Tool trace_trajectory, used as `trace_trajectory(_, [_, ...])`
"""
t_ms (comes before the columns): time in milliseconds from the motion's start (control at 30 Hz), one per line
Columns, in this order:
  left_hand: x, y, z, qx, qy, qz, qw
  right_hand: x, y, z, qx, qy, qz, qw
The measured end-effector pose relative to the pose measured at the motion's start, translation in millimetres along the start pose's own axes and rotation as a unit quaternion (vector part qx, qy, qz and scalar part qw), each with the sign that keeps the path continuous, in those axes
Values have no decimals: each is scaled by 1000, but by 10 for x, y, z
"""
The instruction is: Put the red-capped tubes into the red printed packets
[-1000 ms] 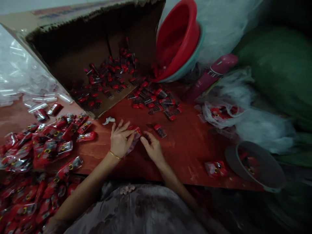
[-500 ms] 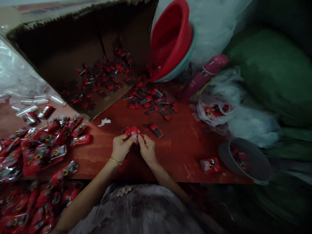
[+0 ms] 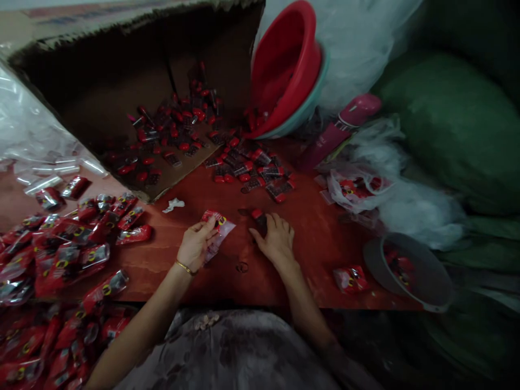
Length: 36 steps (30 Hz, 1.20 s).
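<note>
My left hand (image 3: pixel 195 242), with a gold bracelet at the wrist, pinches a red-and-clear plastic packet (image 3: pixel 221 225) over the red table. The packet's clear end points down and right. To its right, my right hand (image 3: pixel 277 236) rests palm down with its thumb apart from the fingers. Its fingertips are beside a small dark container with a red cap (image 3: pixel 259 219); whether they touch it cannot be made out. A small dark ring-like item (image 3: pixel 242 267) lies on the table between the hands.
A cardboard box (image 3: pixel 179 172) opens toward me, with red-capped containers spilling out. Filled red packets (image 3: pixel 69 244) heap at the left. At the back lean a red basin (image 3: pixel 280 65) and a pink bottle (image 3: pixel 331 132). A grey bowl (image 3: pixel 377 254) stands at the right edge.
My hands have moved apart. My left hand keeps the packet, now spread out to view; my right hand has let go of it and moved right to the small container.
</note>
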<state>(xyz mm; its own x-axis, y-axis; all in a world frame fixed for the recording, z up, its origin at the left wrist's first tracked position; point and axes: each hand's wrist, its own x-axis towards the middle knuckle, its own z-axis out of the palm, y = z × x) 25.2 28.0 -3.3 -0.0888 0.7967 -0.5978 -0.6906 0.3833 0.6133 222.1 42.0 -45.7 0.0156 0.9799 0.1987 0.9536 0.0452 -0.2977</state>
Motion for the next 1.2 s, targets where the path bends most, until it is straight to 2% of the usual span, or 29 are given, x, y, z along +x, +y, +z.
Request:
trace_trajectory(67, [-8,0,11,-1,-4,-18,1000,-31,107,50,-34,-5,4,999])
trace_trajectory(133, [-16,-11,21,1,-4,-21,1000,-76,146,98,-14,13,7,1000])
trace_trajectory(200, [-14,-20,14,0,-2,-14,1000,-120,142,118,40,27,6,999])
trace_trajectory(300, [2,-17,-26,6,-3,1,1000,-186,97,68,171,4,6,985])
trace_trajectory(367, [14,-12,-58,21,-6,10,1000,-242,52,-14,280,-28,18,959])
trace_trajectory(500, [24,-21,-80,38,-10,10,999,-370,-57,-208,476,-107,38,872])
trace_trajectory(567, [15,-32,-67,39,-23,0,999,-418,-107,-278,531,-146,39,834])
trace_trajectory(633, [-4,-38,-50,44,-39,-7,998,-445,-148,-320,554,-174,42,813])
trace_trajectory(800, [-62,-28,-42,69,-57,9,996,-436,-226,-363,559,-197,48,804])
trace_trajectory(967, [-75,-23,-65,78,-62,35,994,-417,-290,-349,556,-179,67,809])
trace_trajectory(1200, [-144,-8,-16,89,-85,38,992,-447,-338,-232,559,-151,81,811])
